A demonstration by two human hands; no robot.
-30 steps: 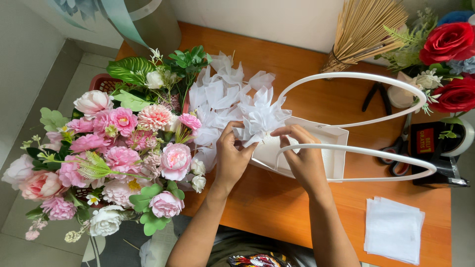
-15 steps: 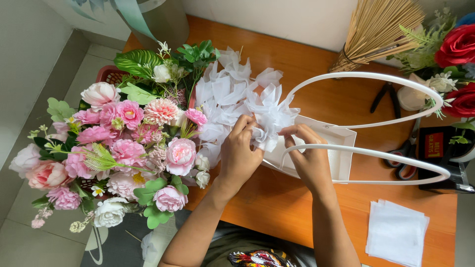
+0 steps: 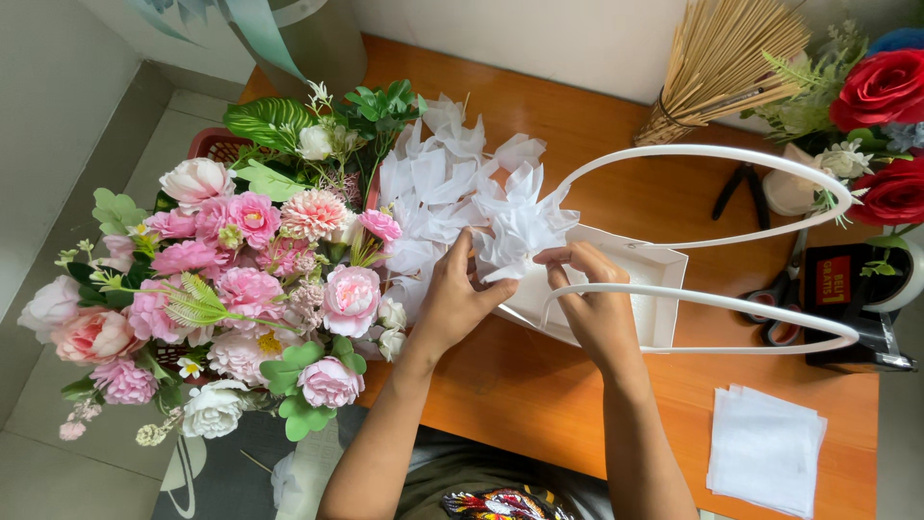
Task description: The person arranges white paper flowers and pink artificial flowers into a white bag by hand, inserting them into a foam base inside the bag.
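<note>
Shifted slightly since half a second ago: left hand (image 3: 452,303) and right hand (image 3: 589,306), both pinching white tissue paper (image 3: 520,226) at the white bag (image 3: 616,289) mouth on the worktop (image 3: 539,395). Partly stuffed, judging by puffs already fanned out; more tissue squares (image 3: 765,448) waiting nearby.

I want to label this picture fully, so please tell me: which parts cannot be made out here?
Head view only:
- Inside of the white box: hidden by the tissue paper and both hands.
- Left hand fingertips: buried in the tissue.
- Right hand palm: turned away.
- Scissors: partly behind the box handle.
- Red roses: cut off by the right edge.
</note>
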